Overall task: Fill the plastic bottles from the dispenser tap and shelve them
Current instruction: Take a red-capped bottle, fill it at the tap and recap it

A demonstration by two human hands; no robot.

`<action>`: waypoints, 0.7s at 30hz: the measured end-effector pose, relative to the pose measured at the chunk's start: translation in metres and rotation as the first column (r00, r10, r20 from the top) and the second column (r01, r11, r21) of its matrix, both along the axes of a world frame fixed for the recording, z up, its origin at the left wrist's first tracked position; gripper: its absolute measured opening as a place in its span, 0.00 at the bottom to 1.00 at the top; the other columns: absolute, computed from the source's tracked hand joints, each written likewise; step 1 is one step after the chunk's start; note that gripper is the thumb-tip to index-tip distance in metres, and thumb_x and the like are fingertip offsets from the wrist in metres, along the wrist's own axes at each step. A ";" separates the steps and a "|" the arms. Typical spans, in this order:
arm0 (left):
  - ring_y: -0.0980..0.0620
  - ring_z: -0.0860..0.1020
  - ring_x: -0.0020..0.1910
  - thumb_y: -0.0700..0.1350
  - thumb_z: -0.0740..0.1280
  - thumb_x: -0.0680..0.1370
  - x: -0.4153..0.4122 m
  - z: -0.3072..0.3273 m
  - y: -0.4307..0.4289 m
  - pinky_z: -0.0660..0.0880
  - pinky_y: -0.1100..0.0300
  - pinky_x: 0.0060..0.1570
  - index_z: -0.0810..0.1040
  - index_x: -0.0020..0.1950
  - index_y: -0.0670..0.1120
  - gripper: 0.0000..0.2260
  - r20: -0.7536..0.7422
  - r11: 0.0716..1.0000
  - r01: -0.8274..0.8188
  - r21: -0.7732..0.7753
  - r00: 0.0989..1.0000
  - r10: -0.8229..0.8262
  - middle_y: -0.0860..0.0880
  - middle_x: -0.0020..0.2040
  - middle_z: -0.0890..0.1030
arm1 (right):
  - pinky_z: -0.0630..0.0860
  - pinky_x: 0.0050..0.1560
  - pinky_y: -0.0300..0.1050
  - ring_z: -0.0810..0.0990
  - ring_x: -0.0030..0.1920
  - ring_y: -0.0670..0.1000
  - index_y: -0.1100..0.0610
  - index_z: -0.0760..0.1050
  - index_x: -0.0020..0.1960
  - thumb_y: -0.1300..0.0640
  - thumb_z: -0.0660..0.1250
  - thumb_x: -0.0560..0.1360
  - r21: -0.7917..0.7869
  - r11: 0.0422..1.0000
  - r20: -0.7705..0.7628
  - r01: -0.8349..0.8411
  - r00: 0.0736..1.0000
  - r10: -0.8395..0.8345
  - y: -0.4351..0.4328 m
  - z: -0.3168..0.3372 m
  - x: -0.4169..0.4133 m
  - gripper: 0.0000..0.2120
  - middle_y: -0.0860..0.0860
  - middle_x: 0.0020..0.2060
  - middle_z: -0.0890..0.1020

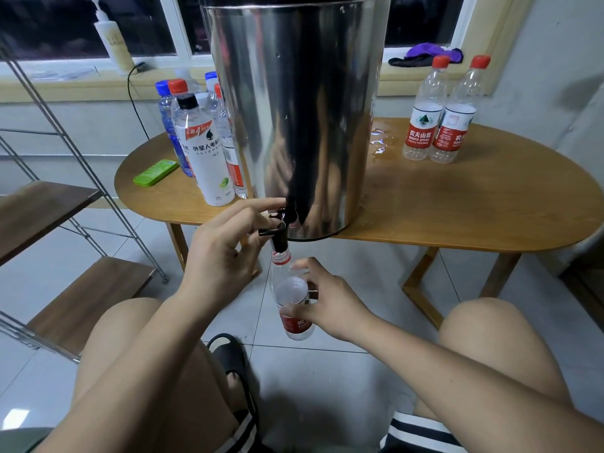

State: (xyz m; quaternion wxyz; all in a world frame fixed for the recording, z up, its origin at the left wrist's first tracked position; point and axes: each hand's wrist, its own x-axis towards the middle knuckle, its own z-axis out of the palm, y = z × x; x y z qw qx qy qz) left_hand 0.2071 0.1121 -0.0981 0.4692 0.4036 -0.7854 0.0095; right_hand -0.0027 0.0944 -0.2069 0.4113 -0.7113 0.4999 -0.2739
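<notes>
A tall steel dispenser (294, 103) stands on the front edge of the oval wooden table (457, 207). Its black tap (279, 230) juts out below the rim. My left hand (225, 250) pinches the tap lever with thumb and fingers. My right hand (323, 302) grips an uncapped clear bottle (292, 291) with a red label, held upright with its mouth right under the spout. Two red-capped bottles (441, 112) stand at the table's back right. Several capped bottles (202, 138) are clustered left of the dispenser.
A metal-framed shelf unit with wooden boards (88, 295) stands at the left. A green flat case (156, 172) lies on the table's left end. Spilled water (379, 142) wets the table behind the dispenser. My knees and a black slipper (228, 358) are below, on the tiled floor.
</notes>
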 end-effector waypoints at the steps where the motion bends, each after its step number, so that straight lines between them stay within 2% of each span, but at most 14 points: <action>1: 0.52 0.86 0.59 0.20 0.70 0.75 0.001 0.000 0.000 0.84 0.50 0.54 0.81 0.49 0.36 0.13 0.009 1.000 -0.009 -0.001 1.000 0.009 0.51 0.67 0.85 | 0.82 0.63 0.50 0.84 0.59 0.45 0.39 0.69 0.67 0.46 0.84 0.70 0.001 1.000 0.000 -0.003 1.000 0.003 0.000 0.000 0.000 0.33 0.41 0.60 0.83; 5: 0.51 0.86 0.62 0.20 0.70 0.75 0.002 0.000 0.002 0.84 0.48 0.55 0.81 0.48 0.37 0.12 0.032 1.000 0.001 -0.006 0.999 0.000 0.49 0.69 0.84 | 0.82 0.64 0.52 0.84 0.59 0.46 0.39 0.69 0.67 0.45 0.84 0.70 0.007 1.000 -0.001 -0.002 1.000 0.002 0.000 -0.001 0.001 0.33 0.42 0.60 0.83; 9: 0.51 0.85 0.64 0.29 0.74 0.79 0.003 -0.003 0.005 0.84 0.47 0.57 0.84 0.51 0.37 0.05 0.023 0.999 0.054 -0.004 0.998 -0.054 0.47 0.69 0.84 | 0.83 0.64 0.53 0.84 0.59 0.46 0.38 0.68 0.66 0.44 0.84 0.69 0.012 1.000 0.004 0.004 1.000 -0.004 0.000 -0.004 0.001 0.34 0.43 0.61 0.83; 13: 0.49 0.84 0.66 0.33 0.74 0.80 0.001 -0.002 0.008 0.83 0.47 0.56 0.86 0.63 0.40 0.12 -0.035 0.997 0.077 0.029 0.996 -0.076 0.48 0.67 0.85 | 0.83 0.63 0.53 0.84 0.58 0.47 0.38 0.69 0.66 0.43 0.84 0.67 0.016 1.000 0.004 0.009 1.000 -0.009 -0.001 -0.006 0.002 0.34 0.44 0.59 0.83; 17: 0.50 0.83 0.67 0.36 0.78 0.78 0.000 -0.004 0.010 0.82 0.47 0.61 0.86 0.63 0.41 0.13 -0.023 0.997 0.056 0.060 0.998 -0.055 0.48 0.68 0.84 | 0.83 0.62 0.53 0.85 0.57 0.46 0.39 0.69 0.66 0.44 0.85 0.67 0.012 1.000 0.000 0.006 1.000 -0.006 -0.001 -0.007 0.002 0.34 0.44 0.59 0.83; 21: 0.50 0.82 0.69 0.43 0.80 0.79 0.000 -0.005 0.013 0.81 0.50 0.62 0.86 0.65 0.43 0.16 -0.027 0.993 0.059 0.099 0.998 -0.056 0.49 0.70 0.83 | 0.83 0.62 0.51 0.83 0.58 0.44 0.41 0.70 0.66 0.46 0.86 0.68 0.011 1.000 -0.002 0.008 1.000 -0.008 0.000 -0.007 0.003 0.34 0.43 0.62 0.82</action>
